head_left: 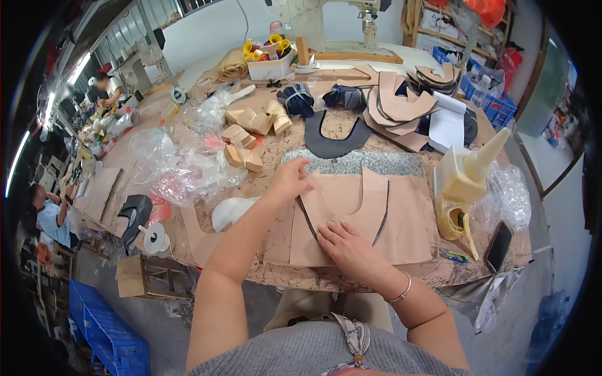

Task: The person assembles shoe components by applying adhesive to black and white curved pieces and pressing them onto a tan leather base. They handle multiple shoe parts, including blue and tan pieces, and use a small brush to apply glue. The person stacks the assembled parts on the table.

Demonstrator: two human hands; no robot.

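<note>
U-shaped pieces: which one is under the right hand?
The tan piece with dark edging along both outer sides is under the right hand. The black piece lies beyond the speckled slab, and the stacked tan pieces are farther back, to the right.

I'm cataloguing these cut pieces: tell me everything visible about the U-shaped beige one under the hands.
The U-shaped piece is thin, flat and beige, perhaps leather or card, with dark edging showing along both outer sides. It lies on a beige sheet, opening away from the person. The left hand is at its upper left; the right hand rests on its lower curve.
</note>
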